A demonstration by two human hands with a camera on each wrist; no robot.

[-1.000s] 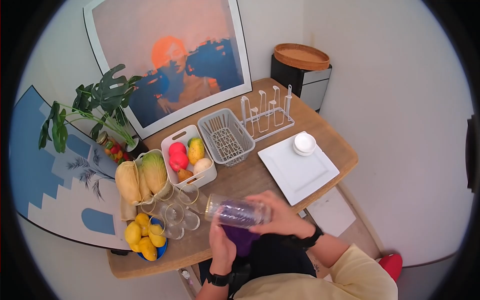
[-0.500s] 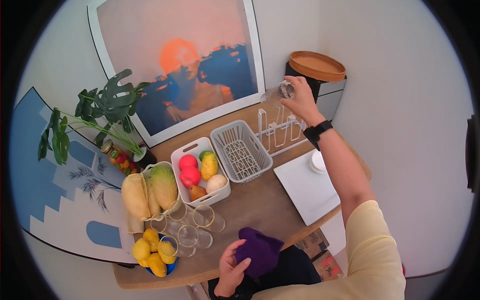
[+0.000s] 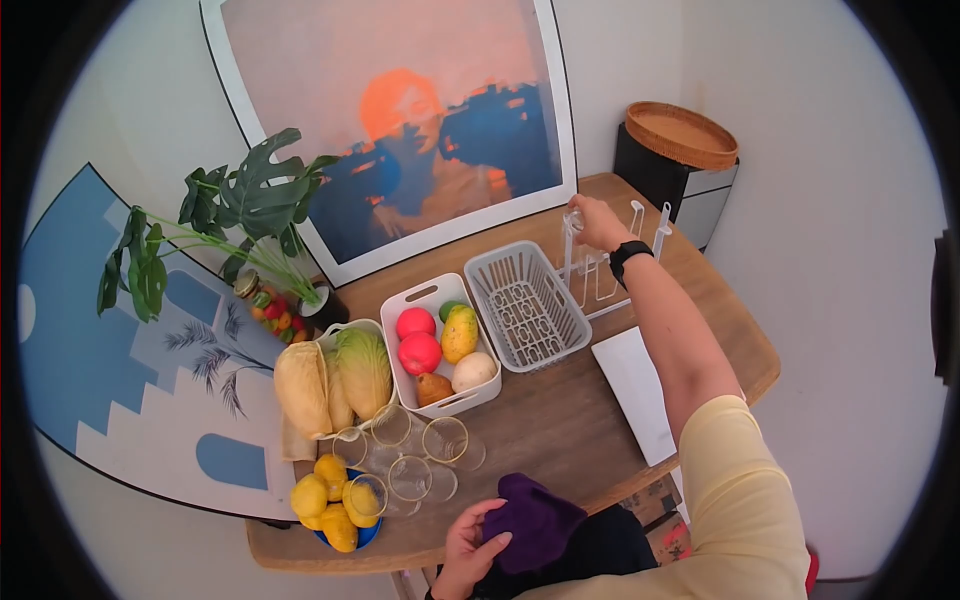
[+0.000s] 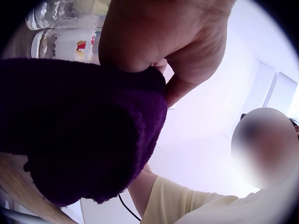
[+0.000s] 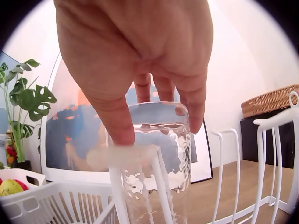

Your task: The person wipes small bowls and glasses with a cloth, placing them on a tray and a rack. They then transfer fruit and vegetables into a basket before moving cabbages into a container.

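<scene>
My right hand [image 3: 598, 225] grips a clear textured drinking glass [image 5: 180, 163] by its base, upside down, at the far left of the white wire glass rack [image 3: 662, 232]. In the right wrist view, fingers and thumb spread around the glass's upper end, and a white rack prong [image 5: 160, 179] overlaps its near side. Low in front of the table, my left hand [image 3: 468, 550] pinches a purple cloth [image 3: 537, 525] that hangs down beside the fingers. Several gold-rimmed glasses [image 3: 462, 450] stand at the table's front left.
Beside the rack sits a grey slatted basket [image 3: 578, 340], then a white bin [image 3: 488, 400] of fruit. Lemons fill a blue bowl [image 3: 372, 535]. A white square plate [image 3: 632, 395] lies partly under my right forearm. A framed picture [image 3: 450, 190] leans behind.
My right hand has carried the glass from the cloth at the front up to the rack, then lowered it there. The left hand keeps the purple cloth near the table's front edge.
</scene>
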